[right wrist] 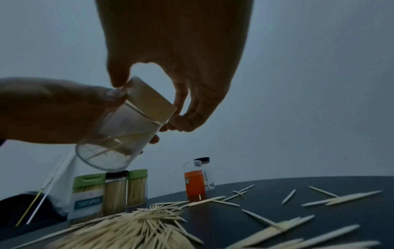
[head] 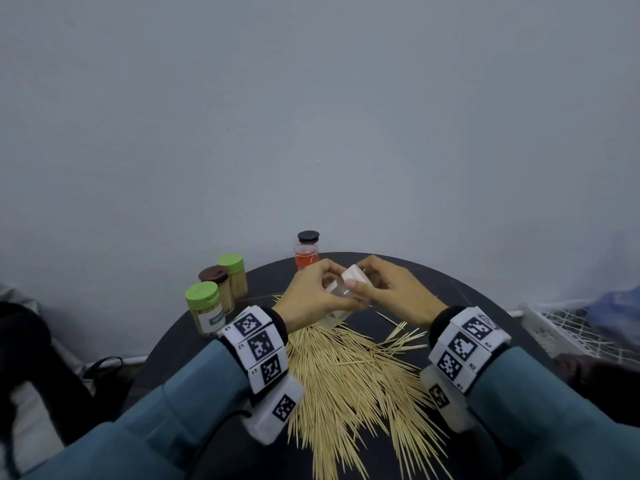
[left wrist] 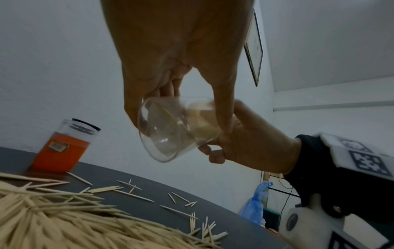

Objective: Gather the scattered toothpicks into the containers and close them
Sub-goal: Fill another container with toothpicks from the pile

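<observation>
Hands [head: 313,292] hold clear container [right wrist: 119,134] above toothpicks [head: 353,375], capped jars [head: 214,292] nearby.

We see a dark round counter [head: 464,289] carrying a large heap of toothpicks [head: 349,375], with loose ones scattered beside it. At its far left edge stand three filled toothpick containers [head: 216,296]; an orange-filled jar [head: 306,252] stands further back.

Dark round tabletop [head: 460,289] against a pale wall [head: 311,116], white wire basket [head: 568,327] off right, blue plastic bag [left wrist: 254,205] beyond the edge.
</observation>
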{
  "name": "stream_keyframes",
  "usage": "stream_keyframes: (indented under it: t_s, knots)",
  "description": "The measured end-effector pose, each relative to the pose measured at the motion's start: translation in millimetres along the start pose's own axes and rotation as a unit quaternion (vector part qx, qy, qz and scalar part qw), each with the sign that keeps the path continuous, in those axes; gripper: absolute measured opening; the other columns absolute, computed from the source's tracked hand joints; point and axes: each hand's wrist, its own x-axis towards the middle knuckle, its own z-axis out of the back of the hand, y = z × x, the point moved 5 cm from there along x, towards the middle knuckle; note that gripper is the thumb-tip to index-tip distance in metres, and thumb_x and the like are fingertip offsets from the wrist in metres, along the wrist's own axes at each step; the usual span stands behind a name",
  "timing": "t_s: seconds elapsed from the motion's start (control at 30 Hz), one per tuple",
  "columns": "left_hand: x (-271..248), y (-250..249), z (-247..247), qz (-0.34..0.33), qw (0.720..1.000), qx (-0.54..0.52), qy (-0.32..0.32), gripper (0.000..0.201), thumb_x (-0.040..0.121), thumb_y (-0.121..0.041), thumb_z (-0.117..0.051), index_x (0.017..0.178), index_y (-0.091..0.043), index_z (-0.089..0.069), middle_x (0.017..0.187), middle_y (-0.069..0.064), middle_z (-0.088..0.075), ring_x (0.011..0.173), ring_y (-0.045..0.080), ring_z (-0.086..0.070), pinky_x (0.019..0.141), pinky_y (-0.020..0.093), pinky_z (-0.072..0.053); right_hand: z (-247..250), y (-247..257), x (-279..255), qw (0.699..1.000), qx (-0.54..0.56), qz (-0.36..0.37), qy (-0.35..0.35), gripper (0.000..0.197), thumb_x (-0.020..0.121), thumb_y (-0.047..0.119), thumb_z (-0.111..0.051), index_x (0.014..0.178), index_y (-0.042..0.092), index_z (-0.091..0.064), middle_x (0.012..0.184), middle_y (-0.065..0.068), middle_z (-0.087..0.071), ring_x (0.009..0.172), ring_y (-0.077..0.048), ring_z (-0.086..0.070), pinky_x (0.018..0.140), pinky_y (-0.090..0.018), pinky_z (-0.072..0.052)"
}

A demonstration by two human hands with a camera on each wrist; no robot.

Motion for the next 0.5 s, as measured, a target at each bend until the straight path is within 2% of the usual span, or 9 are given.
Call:
stream_keyframes:
  t_s: [0.13,0.27,0.37,0.4,0.5]
  knots:
    - [0.4,5.4,-1.1,0.022,1.0,-0.005,-0.002,0.057,0.065,-0.03,-0.085,0.113,-0.013,-0.059,0.103,-0.001,-0.066,0.096,0.013,-0.063,0.078,0.022,-0.05,2.4,2.1,1.2,1.0,0.004,0.014,-0.006,0.034,0.085,0.042,-0.06,0.11,0.02,-0.055,0.101,0.003,-0.064,0.088,-0.013,-0.062,0.072,-0.025,-0.051]
    - [1.4,9.0,1.2,0.029,0.999,-0.018,-0.007,0.05,0.067,-0.029,-0.084,0.108,-0.012,-0.06,0.095,-0.001,-0.068,0.09,0.013,-0.065,0.075,0.022,-0.051,1.8,4.6,4.5,0.999,0.006,0.036,-0.001,0.036,0.087,0.039,-0.059,0.115,0.019,-0.056,0.105,0.003,-0.063,0.089,-0.012,-0.061,0.071,-0.024,-0.05]
    - [0.8,10.7,3.8,0.033,0.998,-0.051,0.011,0.038,0.071,-0.024,-0.082,0.101,-0.01,-0.063,0.08,-0.005,-0.069,0.076,0.007,-0.066,0.065,0.016,-0.049,5.1,8.6,8.3,0.999,0.007,0.05,0.013,0.035,0.087,0.034,-0.06,0.119,0.019,-0.054,0.1,0.01,-0.059,0.08,-0.006,-0.057,0.062,-0.012,-0.044]
    - [0.1,11.7,4.5,0.034,0.997,-0.059,0.02,0.038,0.071,-0.023,-0.081,0.101,-0.009,-0.063,0.081,-0.004,-0.07,0.077,0.008,-0.066,0.066,0.017,-0.05,7.5,9.8,9.9,0.998,0.007,0.054,0.019,0.035,0.088,0.031,-0.061,0.12,0.019,-0.053,0.099,0.013,-0.057,0.079,-0.007,-0.056,0.061,-0.011,-0.043]
    - [-1.6,15.3,7.2,0.03,0.996,-0.078,0.029,0.048,0.07,-0.022,-0.081,0.11,-0.006,-0.06,0.099,0.005,-0.071,0.092,0.016,-0.068,0.081,0.027,-0.055,15.8,10.5,13.8,0.998,0.016,0.055,0.026,0.035,0.089,0.028,-0.06,0.122,0.02,-0.052,0.102,0.014,-0.057,0.083,-0.013,-0.059,0.064,-0.012,-0.046]
